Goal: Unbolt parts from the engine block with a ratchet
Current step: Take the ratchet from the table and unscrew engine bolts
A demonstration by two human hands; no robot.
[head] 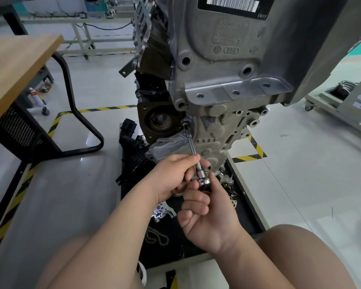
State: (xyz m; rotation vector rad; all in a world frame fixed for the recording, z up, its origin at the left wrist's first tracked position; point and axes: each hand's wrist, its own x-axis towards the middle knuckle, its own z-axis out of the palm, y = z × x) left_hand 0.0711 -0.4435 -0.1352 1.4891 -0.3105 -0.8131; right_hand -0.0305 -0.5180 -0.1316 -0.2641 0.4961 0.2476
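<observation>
A grey engine block (221,65) stands upright on a black mat. A chrome ratchet (203,180) carries a long extension bar (191,142) whose socket sits on a bolt (184,123) low on the block, beside a round opening. My left hand (173,176) pinches the knurled lower end of the extension with thumb and fingers. My right hand (206,213) grips the ratchet head and its handle from below; the handle is mostly hidden in the palm.
A black mat (246,207) under the engine holds loose parts, a chain (156,236) and a black component (131,149). A wooden table (19,65) with black legs stands left. Yellow-black floor tape (250,158) borders the area. A cart (342,101) stands right.
</observation>
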